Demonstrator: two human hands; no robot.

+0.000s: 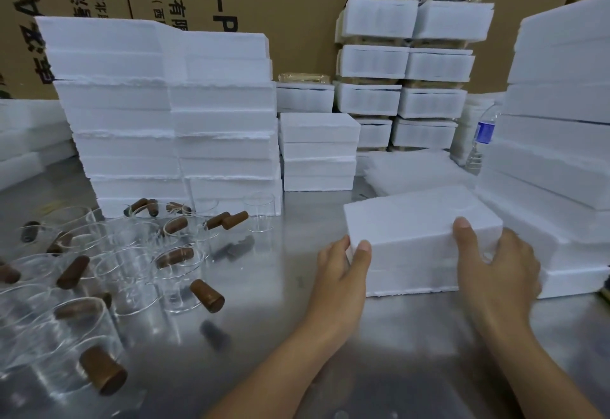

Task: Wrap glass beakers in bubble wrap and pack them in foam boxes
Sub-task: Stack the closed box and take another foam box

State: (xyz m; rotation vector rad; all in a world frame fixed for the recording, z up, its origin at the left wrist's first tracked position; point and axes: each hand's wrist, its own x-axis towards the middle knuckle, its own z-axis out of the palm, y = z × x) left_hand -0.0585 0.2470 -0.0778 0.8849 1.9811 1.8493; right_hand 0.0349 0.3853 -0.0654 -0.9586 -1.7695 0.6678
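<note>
Forearms: both reach forward from the bottom edge over the steel table (297, 336)
Left hand (343, 265): grips the foam box (419, 230) at its near left corner, thumb on the front face, fingers round the end
Right hand (495, 263): grips the box's right part, thumb up at the top edge, fingers curled round the side
Foam box: lid on, sitting on the table between both hands
Glass beakers (125, 263): unwrapped, clustered at left among brown stoppers (206, 294)
Foam stacks (171, 121): tall piles behind the beakers
Cartons (297, 5): printed cardboard along the back
</note>
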